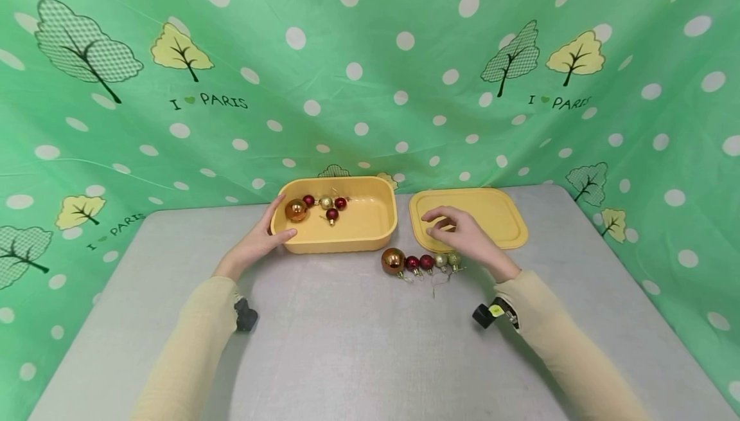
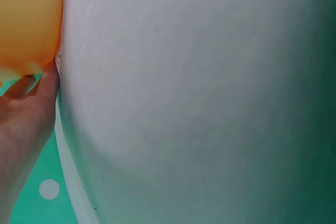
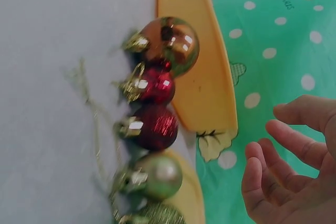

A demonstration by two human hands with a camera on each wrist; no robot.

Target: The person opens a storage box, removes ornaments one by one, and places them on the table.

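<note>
A yellow plastic box (image 1: 341, 247) stands at the far side of the table, and my left hand (image 1: 259, 241) holds its left end, thumb at the front rim and fingers along the side. Inside lie a large copper bauble (image 1: 296, 210), several small dark red baubles (image 1: 332, 214) and a pale gold one (image 1: 326, 202). My right hand (image 1: 462, 234) hovers over the lid's front edge, fingers loosely bent and holding nothing. Just in front sits a row: a copper bauble (image 1: 393, 261), two red baubles (image 3: 155, 127), a smooth gold bauble (image 3: 160, 176) and a glittery gold bauble (image 3: 160, 214).
The yellow lid (image 1: 500, 215) lies flat to the right of the box. Thin gold hanging strings (image 3: 97, 129) trail from the row onto the grey table (image 1: 347, 344). A green dotted cloth (image 1: 358, 99) hangs behind and along the sides.
</note>
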